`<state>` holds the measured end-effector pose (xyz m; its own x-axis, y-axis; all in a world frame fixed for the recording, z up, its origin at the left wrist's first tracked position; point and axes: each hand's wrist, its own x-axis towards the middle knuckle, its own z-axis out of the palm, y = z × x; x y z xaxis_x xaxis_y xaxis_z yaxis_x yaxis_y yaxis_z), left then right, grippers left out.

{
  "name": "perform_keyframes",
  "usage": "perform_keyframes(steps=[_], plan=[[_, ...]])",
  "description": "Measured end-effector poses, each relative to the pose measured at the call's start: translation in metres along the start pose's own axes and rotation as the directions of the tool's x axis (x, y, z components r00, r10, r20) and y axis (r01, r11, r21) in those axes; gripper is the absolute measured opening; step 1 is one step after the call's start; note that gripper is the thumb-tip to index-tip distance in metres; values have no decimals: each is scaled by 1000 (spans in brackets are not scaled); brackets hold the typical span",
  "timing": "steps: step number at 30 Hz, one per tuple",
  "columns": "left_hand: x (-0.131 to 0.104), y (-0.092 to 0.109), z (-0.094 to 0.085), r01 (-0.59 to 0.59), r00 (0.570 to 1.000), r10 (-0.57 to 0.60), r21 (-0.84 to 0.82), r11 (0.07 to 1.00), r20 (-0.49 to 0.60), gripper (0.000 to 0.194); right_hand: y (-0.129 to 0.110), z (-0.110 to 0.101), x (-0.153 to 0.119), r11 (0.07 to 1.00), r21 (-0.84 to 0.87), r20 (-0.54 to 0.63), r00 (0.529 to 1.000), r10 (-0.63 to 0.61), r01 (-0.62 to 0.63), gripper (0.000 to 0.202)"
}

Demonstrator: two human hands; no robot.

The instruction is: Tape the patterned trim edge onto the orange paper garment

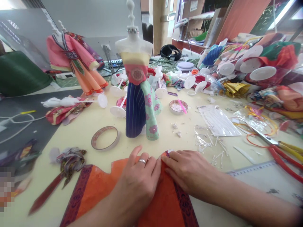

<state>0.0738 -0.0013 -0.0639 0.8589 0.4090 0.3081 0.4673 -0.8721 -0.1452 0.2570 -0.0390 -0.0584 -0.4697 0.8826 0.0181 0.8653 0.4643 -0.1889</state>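
Note:
An orange fabric piece [104, 179] with dark purple patterned borders lies on the table below me. My left hand [139, 176], with a silver ring, is closed on its upper edge; one finger points up and away. Close beside it, my right hand [187, 170] grips the upper corner where the purple border ends, thumb and fingers pressed together. The fingertips of both hands nearly meet, and the cloth under them is partly hidden. Just beyond stands a small white mannequin [134, 47] dressed in a navy striped and mint floral skirt [142, 110].
A tape roll [104, 138] lies left, near a knotted scarf piece [71, 160]. Red-handled scissors [281, 154], a ruler [253, 168] and bead strands [217, 151] are at right. Behind are a small dish [178, 107], a pink-robed doll [71, 56] and piled dolls [255, 63].

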Motion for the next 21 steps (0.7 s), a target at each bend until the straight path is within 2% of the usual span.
perform_keyframes(steps=[14,21], plan=[[2,-2,-6,7,999,-6,-35,999,41,20,2,-3,0,1000,21,9,1000,4,-4,15],[2,-1,-5,-9,1000,9,-30,999,-4,14,3,-3,15,981,108,-52,985,167,-161,17]])
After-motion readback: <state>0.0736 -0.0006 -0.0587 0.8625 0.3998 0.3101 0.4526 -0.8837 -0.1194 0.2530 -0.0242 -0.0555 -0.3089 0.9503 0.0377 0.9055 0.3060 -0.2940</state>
